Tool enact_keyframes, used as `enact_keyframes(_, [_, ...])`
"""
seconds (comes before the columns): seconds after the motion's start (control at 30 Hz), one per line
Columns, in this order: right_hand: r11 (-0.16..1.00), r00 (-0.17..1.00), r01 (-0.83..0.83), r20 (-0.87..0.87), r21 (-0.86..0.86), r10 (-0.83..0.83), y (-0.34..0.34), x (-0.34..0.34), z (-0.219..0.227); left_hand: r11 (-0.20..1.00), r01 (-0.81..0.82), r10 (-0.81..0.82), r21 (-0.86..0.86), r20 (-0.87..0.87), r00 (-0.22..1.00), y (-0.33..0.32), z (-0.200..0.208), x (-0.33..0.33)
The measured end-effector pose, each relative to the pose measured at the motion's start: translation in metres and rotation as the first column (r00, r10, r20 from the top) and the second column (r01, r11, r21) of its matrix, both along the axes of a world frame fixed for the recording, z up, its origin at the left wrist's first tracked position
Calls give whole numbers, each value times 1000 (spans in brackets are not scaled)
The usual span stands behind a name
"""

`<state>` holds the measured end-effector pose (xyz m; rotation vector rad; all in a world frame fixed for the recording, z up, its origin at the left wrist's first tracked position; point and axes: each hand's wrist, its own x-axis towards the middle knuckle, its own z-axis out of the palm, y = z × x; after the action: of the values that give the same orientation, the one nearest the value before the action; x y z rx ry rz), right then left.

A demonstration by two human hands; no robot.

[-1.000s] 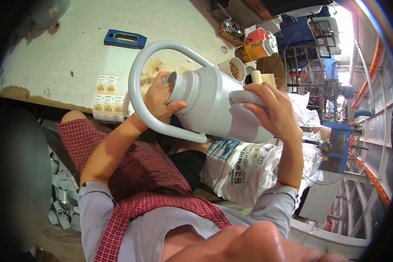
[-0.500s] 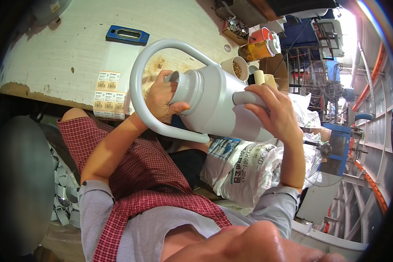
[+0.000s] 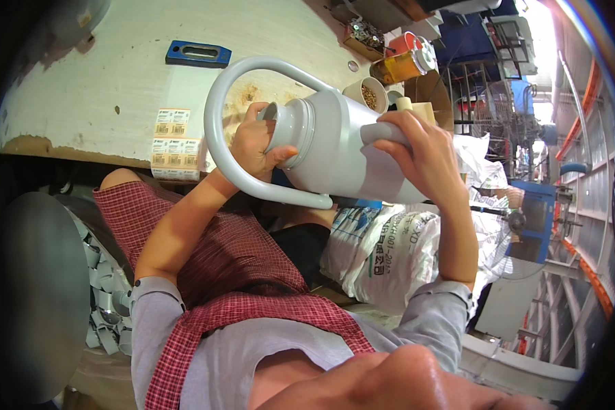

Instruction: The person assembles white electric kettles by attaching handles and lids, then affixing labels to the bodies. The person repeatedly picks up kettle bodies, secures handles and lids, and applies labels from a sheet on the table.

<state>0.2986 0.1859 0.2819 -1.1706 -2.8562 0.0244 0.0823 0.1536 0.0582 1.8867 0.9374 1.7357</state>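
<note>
A light grey jug body with a big looped handle lies tilted on its side in front of me, its open mouth toward the left. My left hand is closed on the jug's neck, thumb outside and fingers at the mouth. On the jug's side, my right hand is closed over a grey rounded bar. Whether that bar is fixed to the jug or loose, I cannot tell. The jug's lower end is partly hidden behind my right hand and wrist.
On the pale worktable are a blue frame-like tool and a label sheet. Beyond the jug stand a cup of small brass-coloured parts and a jar of amber liquid. A white woven sack lies below; metal pieces sit at left.
My right hand and the grey bar have shifted slightly away from me across the jug's side. The jug has also moved slightly; my left hand keeps its grip.
</note>
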Motion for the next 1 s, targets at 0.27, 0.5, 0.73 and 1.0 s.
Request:
enact_keyframes(0.27, [900,953,-297,44,320,299,32,12,-10,960,-120,162,-252,156,974,-22,17,29])
enact_keyframes(0.5, [634,775,-296,-208,714,597,39,-11,3,829,-168,486,-533,538,689,-21,21,-6])
enact_keyframes(0.73, [867,696,455,-527,-202,-488,-68,145,-175,718,-320,665,-618,471,580,-137,21,-157])
enact_keyframes(1.0, [882,876,412,-166,-229,-452,-37,135,-202,686,-400,710,-607,441,549,-158,9,-168])
